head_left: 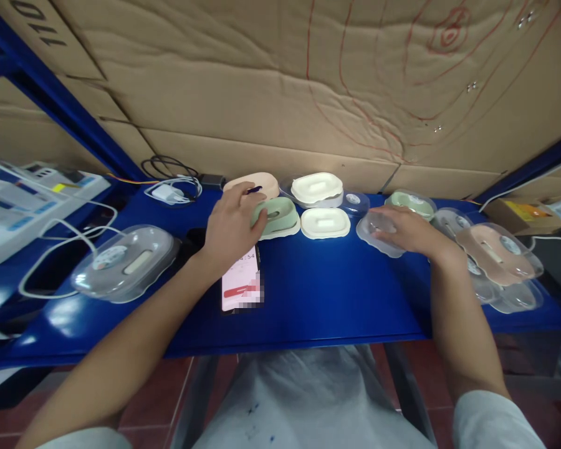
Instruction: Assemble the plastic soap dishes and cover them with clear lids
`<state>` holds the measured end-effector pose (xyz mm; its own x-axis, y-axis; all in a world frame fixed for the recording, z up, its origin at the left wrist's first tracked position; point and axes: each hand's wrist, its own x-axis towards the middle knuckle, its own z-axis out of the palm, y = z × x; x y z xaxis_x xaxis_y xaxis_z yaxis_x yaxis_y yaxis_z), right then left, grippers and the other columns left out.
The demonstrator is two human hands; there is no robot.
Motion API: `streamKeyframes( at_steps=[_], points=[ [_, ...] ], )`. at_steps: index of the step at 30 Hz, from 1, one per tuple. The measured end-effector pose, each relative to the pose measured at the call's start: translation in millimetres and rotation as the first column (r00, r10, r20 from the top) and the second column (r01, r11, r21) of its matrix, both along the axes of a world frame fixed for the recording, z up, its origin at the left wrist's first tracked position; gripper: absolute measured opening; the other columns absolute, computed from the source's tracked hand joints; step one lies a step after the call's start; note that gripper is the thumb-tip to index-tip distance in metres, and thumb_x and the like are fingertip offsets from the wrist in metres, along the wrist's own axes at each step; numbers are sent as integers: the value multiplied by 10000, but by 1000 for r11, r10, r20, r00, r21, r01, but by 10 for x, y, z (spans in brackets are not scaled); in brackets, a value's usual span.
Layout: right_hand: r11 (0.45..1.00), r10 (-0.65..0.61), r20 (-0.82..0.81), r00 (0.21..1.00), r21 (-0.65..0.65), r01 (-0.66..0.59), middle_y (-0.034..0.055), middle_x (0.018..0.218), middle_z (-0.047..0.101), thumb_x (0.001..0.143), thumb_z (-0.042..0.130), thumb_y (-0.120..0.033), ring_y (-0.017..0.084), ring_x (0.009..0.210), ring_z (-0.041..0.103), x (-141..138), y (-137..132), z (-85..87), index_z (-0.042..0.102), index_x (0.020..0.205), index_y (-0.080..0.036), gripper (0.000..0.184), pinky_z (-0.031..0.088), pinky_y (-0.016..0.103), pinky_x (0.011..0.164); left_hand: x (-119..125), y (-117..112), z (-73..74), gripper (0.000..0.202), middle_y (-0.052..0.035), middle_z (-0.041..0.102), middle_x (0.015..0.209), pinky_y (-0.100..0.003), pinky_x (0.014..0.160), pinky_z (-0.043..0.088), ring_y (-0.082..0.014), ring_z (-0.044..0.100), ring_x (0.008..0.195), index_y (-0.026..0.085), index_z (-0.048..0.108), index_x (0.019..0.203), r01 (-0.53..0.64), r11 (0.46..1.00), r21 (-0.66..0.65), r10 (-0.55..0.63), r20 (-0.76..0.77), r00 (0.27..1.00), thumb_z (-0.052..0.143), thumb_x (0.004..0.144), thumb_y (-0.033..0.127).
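Observation:
On the blue shelf [308, 293] my left hand [231, 224] curls round the left end of a pale green soap-box base [278, 218]. A dark pen-like tip sticks out above its fingers. My right hand [409, 232] grips a clear plastic lid [378, 232] and rests on it. Between the hands lie two cream bases [325, 222], one behind the other, and a beige base [257, 181] sits behind my left hand. A phone [240, 284] with a lit screen lies just below my left wrist.
A clear-lidded box [121, 262] stands at the left among white cables [51, 249]. Several clear lids and a pink box [498, 252] are stacked at the right. A green box [409, 202] sits behind. A charger [168, 190] and cardboard wall [308, 93] close the back.

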<state>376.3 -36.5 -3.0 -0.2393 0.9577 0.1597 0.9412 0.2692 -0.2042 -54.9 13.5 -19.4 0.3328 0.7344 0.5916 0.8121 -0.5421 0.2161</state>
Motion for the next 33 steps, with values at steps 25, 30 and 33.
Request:
streamKeyframes(
  at_steps=[25, 30, 33],
  points=[
    [856, -217, -518, 827, 306, 417, 108, 1120, 812, 899, 734, -423, 320, 1021, 775, -247, 122, 61, 749, 1176, -235, 334, 626, 516, 943, 218, -382, 30, 251, -128, 771, 1265, -450, 899, 613, -311, 754, 1121, 181, 769, 1060, 315, 945, 91, -291, -210, 933, 531, 1081, 259],
    [802, -139, -836, 531, 220, 556, 77, 1064, 778, 855, 733, -531, 280, 952, 769, -64, 303, -46, 639, 1128, -269, 389, 670, 512, 831, 216, -383, 37, 272, -135, 767, 1276, -459, 908, 610, -317, 750, 1124, 177, 780, 1069, 316, 945, 80, -293, -212, 932, 521, 1082, 261],
    [884, -128, -913, 387, 72, 462, 52, 1048, 775, 850, 728, -552, 271, 983, 784, -131, 433, -94, 577, 1088, -304, 375, 692, 498, 827, 218, -372, 23, 287, -136, 764, 1284, -474, 921, 606, -323, 745, 1133, 183, 788, 1064, 309, 950, 41, -295, -206, 933, 514, 1082, 266]
  ],
)
